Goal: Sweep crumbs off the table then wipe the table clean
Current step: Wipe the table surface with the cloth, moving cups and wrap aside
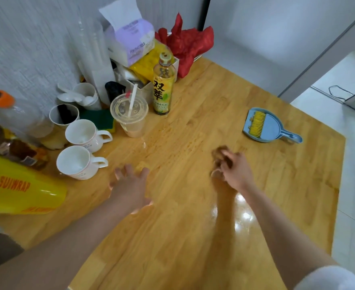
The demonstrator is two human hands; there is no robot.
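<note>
Curling my right hand (233, 170) round a blurred brown wad (221, 152), what it is I cannot tell, I press it on the table (193, 227); my left hand (130, 185) lies spread, holding nothing. Beyond the wad lies the blue dustpan (270, 127), brush (256, 123) inside, handle pointing right toward the table's edge. Two mugs (82, 147) and a lidded cup (130, 116) crowd left of the wad

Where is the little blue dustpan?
In the head view, the blue dustpan lies on the wooden table near its right edge, beyond the right hand, with the yellow brush in it.
</note>
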